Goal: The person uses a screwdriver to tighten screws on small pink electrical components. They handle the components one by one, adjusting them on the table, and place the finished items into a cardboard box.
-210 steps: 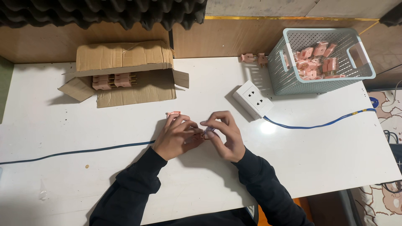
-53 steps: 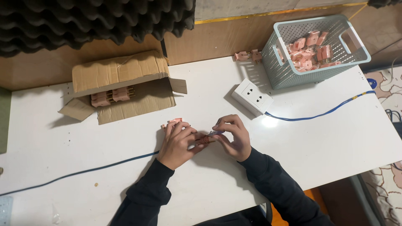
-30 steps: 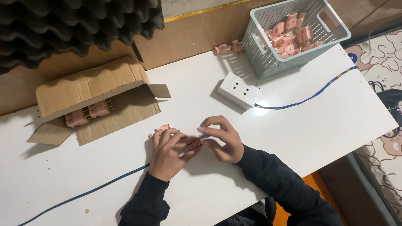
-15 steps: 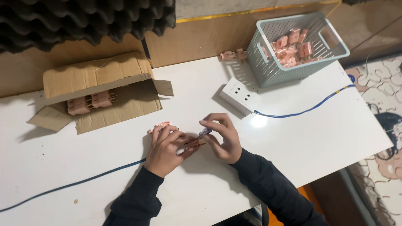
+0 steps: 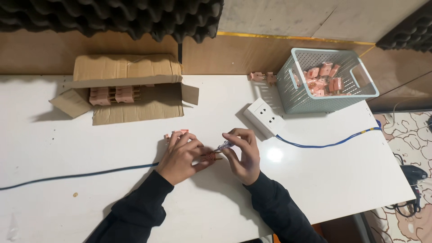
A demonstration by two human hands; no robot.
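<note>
My left hand (image 5: 181, 155) grips a small pink plug part (image 5: 209, 156) on the white table (image 5: 315, 180), just in front of me. My right hand (image 5: 242, 154) holds a small screwdriver (image 5: 224, 145) with a clear handle, its tip against that part. A second pink plug piece (image 5: 173, 133) lies just behind my left hand. A blue cable (image 5: 81, 174) runs from under my left hand off to the left.
An open cardboard box (image 5: 130, 85) with pink plugs lies at the back left. A pale green basket (image 5: 326, 81) of pink plugs stands at the back right, two loose plugs (image 5: 263, 77) beside it. A white socket block (image 5: 264, 117) with a blue cord (image 5: 328, 143) sits right of centre.
My hands stay together over the same part, with the screwdriver on it. The view has shifted and levelled; the objects on the table have not moved.
</note>
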